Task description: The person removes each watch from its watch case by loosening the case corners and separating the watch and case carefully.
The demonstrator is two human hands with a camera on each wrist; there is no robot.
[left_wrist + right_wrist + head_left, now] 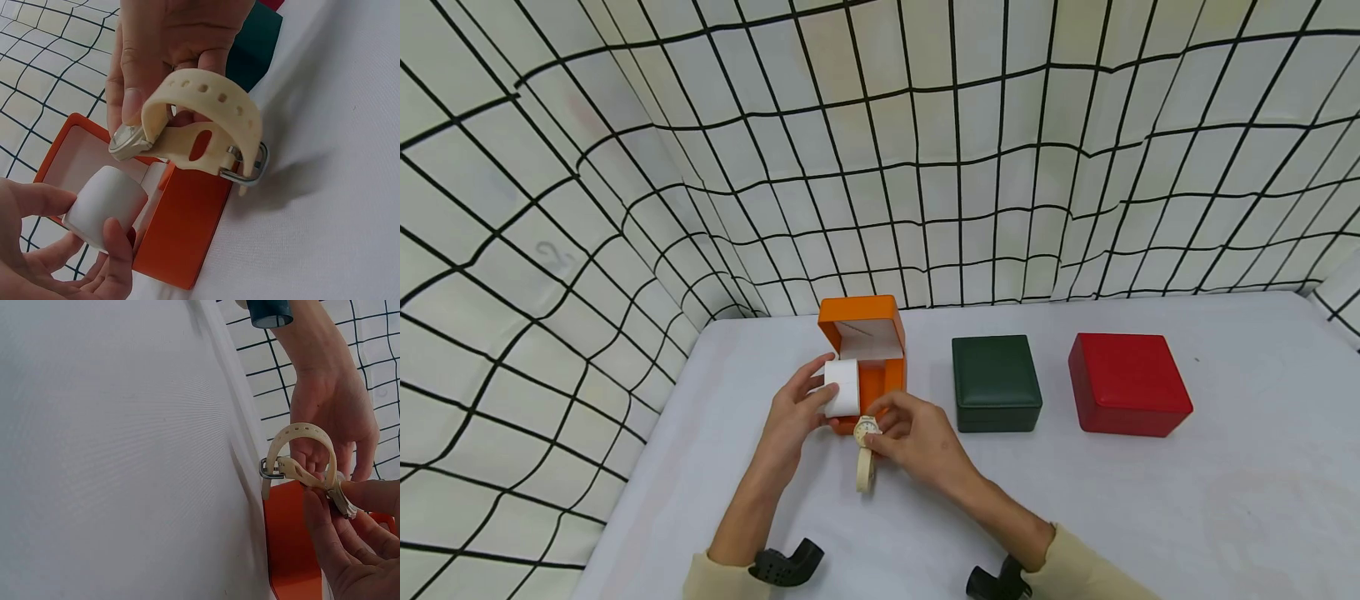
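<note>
Left hand [792, 408] pinches white cushion [842, 390] between thumb and fingers, left side of open orange box [860, 307]. Right hand [921, 437] pinches cream watch [866, 431], strap buckled, at box's near edge. Closed green box [997, 382], red box [1129, 382]: right.

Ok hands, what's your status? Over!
Left hand: holding cushion. Right hand: pinching watch. Orange box: open. Green box, red box: shut, not in the way.

Cream watch [865, 467]; white cushion [845, 387]

Left hand [792, 414] and right hand [921, 437] pinch, forearms [747, 517] angled inward.
</note>
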